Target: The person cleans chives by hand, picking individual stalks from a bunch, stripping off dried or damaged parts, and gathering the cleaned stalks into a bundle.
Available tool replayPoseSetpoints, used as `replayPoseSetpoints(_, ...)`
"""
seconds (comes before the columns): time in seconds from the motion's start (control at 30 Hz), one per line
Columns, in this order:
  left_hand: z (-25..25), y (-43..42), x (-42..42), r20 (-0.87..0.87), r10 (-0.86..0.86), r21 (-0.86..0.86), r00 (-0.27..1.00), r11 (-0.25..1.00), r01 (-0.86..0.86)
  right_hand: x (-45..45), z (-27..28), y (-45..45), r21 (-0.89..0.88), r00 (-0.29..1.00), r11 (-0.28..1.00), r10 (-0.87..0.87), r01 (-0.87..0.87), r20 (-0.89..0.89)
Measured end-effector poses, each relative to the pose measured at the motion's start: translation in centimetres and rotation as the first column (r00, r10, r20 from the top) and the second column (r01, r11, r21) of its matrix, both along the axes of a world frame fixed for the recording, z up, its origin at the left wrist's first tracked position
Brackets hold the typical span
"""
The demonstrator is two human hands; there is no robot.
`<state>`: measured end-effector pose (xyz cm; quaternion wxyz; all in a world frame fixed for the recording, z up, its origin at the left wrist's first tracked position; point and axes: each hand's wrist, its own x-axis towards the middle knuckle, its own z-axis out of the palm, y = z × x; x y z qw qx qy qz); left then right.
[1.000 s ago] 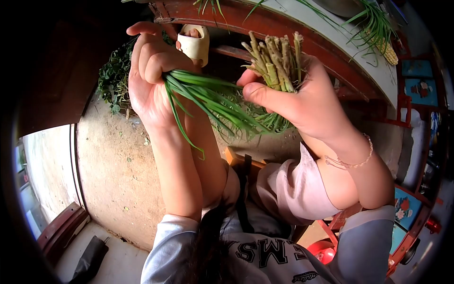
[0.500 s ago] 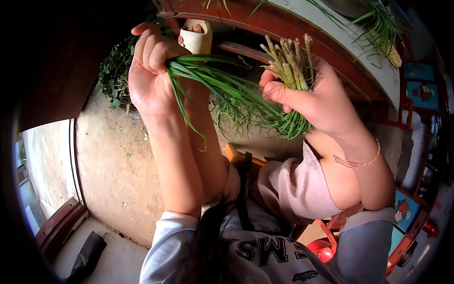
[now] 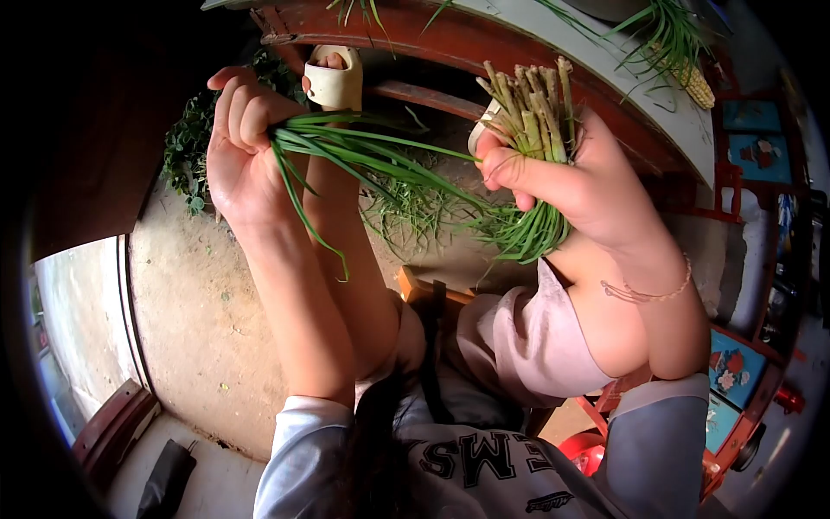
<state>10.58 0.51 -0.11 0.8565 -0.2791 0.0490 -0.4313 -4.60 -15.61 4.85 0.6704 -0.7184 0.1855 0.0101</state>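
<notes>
Sunlit bare floor [image 3: 207, 294] spreads below the grip, bright to the left and shaded beneath the hands. Nearest of all, the right hand [image 3: 575, 182] is closed round a chive bundle [image 3: 534, 112], thumb pressed across its stems. That bundle stands nearly upright, its long axis running up and down: the stem ends point up above the thumb, and the leaves hang below the fist. The stems look stiff, tan-brown to yellowish green, with blunt, uneven ends; the leaves beneath are thin, dark green and tangled.

Left of it, the left hand [image 3: 242, 160] has its fingers curled tight on a sheaf of long leaves [image 3: 372, 151], one finger lifted free. These glossy, flat blades lie almost crosswise, stretching rightward from the fist and dipping toward the bundle; a few droop just under the fist.

Beneath the gap between the hands, a loose heap of thin greens [image 3: 419, 212] lies on the floor. Past the left hand are a dark leafy plant [image 3: 184, 160] and a cream sandal [image 3: 335, 85] on a foot. Farther, beyond the right hand, a white tabletop [image 3: 596, 65] bears more green blades [image 3: 664, 35] and a corn cob [image 3: 694, 86].
</notes>
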Motion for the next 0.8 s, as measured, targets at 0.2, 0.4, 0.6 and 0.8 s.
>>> replayPoseSetpoints(0.2,0.0,-0.2,0.0,0.008,-0.004,-0.012,1.000,1.000,0.004,-0.4,0.5,-0.1,0.011,0.999,0.999,0.032,-0.032,0.016)
replayPoseSetpoints(0.4,-0.4,1.1,1.3,0.022,0.157,0.081,0.987,0.984,-0.158,-0.7,1.2,-1.2,0.062,0.999,0.998,0.020,-0.022,0.033)
replayPoseSetpoints(0.6,0.9,0.4,-0.1,0.559,0.233,0.346,0.796,0.807,-0.479,-0.6,1.6,-2.1,0.097,0.997,0.994,-0.063,0.058,0.044)
replayPoseSetpoints(0.8,2.1,-3.5,-4.7,0.842,-0.105,0.540,0.529,0.184,-0.822,-0.7,1.8,-1.9,0.182,0.997,0.982,0.032,-0.045,0.076)
